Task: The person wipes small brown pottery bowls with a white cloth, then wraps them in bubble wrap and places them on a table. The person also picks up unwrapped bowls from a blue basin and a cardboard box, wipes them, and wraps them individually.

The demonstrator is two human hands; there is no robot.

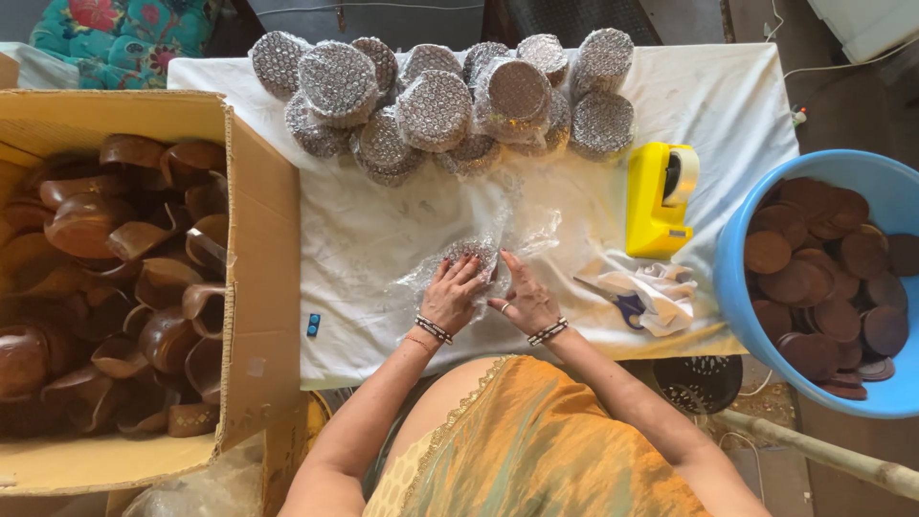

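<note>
The bench (383,239), covered by a white cloth, runs across the middle of the view. To its left stands a big cardboard box (258,287) heaped with dark brown curved wooden pieces (124,287). To its right sits a blue tub (747,278) full of flat brown wooden discs (823,278). Along the far edge of the cloth lies a loose pile of bubble-wrapped rounds (440,101), some leaning on each other. A push on the cloth could send the outer ones rolling off the back, I judge.

A yellow tape dispenser (659,199) stands right of centre. Nearer the person lie scissors with blue handles (622,306), partly under crumpled plastic scraps (661,292). A hand reaching there blind might meet the blades, since the plastic hides part of them.

In the centre, just beyond the person's body, lies a round piece half wrapped in bubble wrap (474,258), with loose film spreading out around it. The left hand (450,297) presses on it from the near left, fingers spread flat over the wrap. The right hand (525,297) lies beside it, fingers curled onto the film's edge, pinching or folding it. Neither grip closes around the piece itself; both press on the wrap. The film is slack and springy, so it could open again if either hand lifts before it is fixed. The dispenser is well apart from both hands, which makes that slip likelier.
</note>
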